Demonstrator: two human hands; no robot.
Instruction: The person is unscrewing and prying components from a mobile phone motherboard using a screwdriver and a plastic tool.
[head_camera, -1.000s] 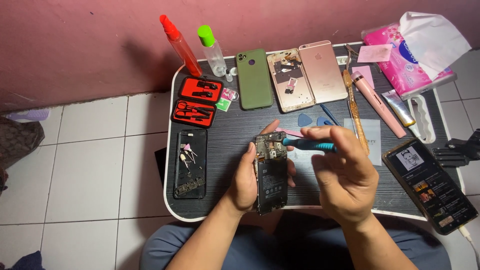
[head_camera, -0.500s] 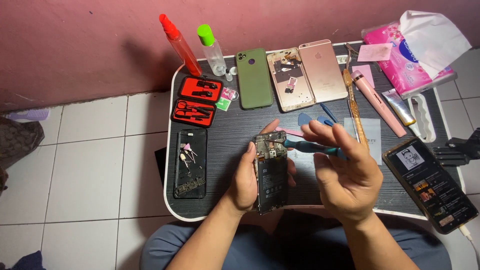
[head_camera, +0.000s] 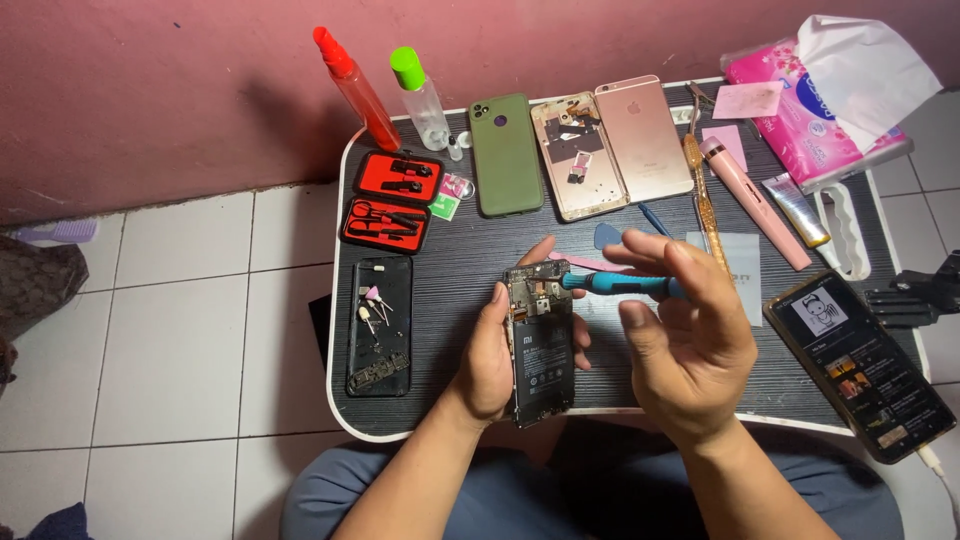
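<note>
My left hand (head_camera: 490, 350) grips an opened phone (head_camera: 541, 345) upright above the small black table (head_camera: 460, 250), its back cover off and its battery and board showing. My right hand (head_camera: 685, 335) holds a blue screwdriver (head_camera: 620, 285) between the fingertips. The screwdriver's tip points left and meets the upper part of the phone's board. The fingers of my right hand are spread loosely around the handle.
A black phone back with small parts (head_camera: 380, 325) lies at the table's left, an open red tool case (head_camera: 392, 200) behind it. A green phone (head_camera: 506, 153), two pink-gold phone shells (head_camera: 610, 145), spray bottles (head_camera: 420, 100), a tissue pack (head_camera: 820, 90) and a lit phone (head_camera: 860, 360) surround the work.
My right hand has turned the screwdriver and opened its fingers wider around the handle. The left hand and the opened phone have stayed in place.
</note>
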